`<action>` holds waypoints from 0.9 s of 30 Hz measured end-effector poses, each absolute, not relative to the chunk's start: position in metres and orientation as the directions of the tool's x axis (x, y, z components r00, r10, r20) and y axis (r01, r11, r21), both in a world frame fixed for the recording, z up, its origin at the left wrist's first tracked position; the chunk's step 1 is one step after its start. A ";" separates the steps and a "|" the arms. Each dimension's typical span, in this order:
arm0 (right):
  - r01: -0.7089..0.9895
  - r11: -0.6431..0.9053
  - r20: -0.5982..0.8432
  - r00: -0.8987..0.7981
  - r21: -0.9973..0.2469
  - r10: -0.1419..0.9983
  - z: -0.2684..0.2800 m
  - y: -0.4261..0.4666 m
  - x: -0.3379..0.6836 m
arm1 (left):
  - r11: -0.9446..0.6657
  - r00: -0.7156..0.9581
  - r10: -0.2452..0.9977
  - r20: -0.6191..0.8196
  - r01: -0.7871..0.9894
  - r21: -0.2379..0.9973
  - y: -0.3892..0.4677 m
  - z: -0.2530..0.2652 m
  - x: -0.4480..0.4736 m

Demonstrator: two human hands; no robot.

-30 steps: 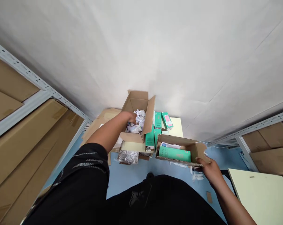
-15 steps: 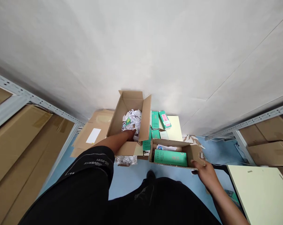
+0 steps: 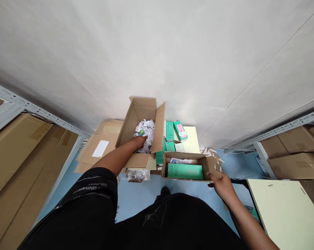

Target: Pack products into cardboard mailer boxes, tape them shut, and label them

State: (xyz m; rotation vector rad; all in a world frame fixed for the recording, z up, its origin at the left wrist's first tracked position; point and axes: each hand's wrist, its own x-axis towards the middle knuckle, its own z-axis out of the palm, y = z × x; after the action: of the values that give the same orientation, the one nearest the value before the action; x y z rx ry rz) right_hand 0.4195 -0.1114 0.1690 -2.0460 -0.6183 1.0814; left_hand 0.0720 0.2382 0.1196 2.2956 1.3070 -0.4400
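Note:
My left hand reaches down inside a tall open cardboard box and touches the crumpled white paper scraps in it. Its fingers are mostly hidden, so I cannot tell if they hold anything. A small green and yellow piece lies among the scraps just beyond the hand. On the right, my right hand is closed on the torn end of a smaller open cardboard box. That box holds a long green carton and a white printed packet.
Several green cartons lie on a pale yellow board against the wall. Flattened cardboard lies left, bubble wrap at the near edge. A pale tabletop stands right; shelves of boxes flank both sides.
My left hand has moved a little farther into the scraps. The whole view has shifted slightly; my right hand keeps its hold on the smaller box.

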 end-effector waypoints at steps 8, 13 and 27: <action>0.102 -0.617 -0.482 0.531 -0.780 0.697 0.170 -0.107 0.416 | -0.446 0.523 0.844 -0.115 0.806 0.390 0.223 0.253 0.071; 0.102 -0.575 -0.444 0.532 -0.812 0.721 0.172 -0.106 0.412 | -0.510 0.677 0.735 0.037 0.516 0.689 0.144 0.337 0.115; 0.037 -0.543 -0.416 0.600 -0.839 0.684 0.175 -0.126 0.406 | -0.533 0.807 0.587 0.057 0.333 0.778 0.087 0.291 0.154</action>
State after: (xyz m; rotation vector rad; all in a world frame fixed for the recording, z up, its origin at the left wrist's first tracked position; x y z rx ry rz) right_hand 0.4063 -0.1261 0.1748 -1.9790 -0.5722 0.9644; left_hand 0.1543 0.0873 0.2909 2.1757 0.6750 0.3996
